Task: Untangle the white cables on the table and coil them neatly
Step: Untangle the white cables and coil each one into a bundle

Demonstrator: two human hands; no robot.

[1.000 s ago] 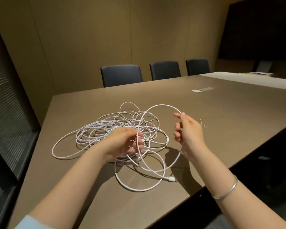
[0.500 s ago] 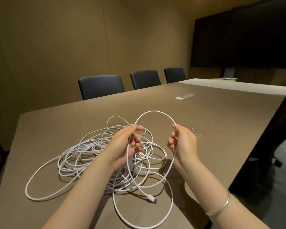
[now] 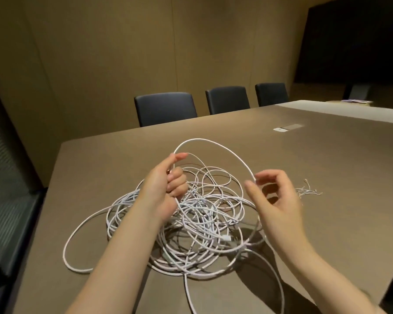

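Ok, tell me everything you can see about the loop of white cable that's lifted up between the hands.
The raised loop is thin white cord arching above the tangled pile on the brown table. The left hand grips one end in curled fingers; the right hand's fingertips touch the other. Both ends run down into the pile.

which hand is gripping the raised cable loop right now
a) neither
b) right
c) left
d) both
c) The left hand has its fingers curled round the loop, while the right hand is open with the cable only near its fingertips, not pinched.
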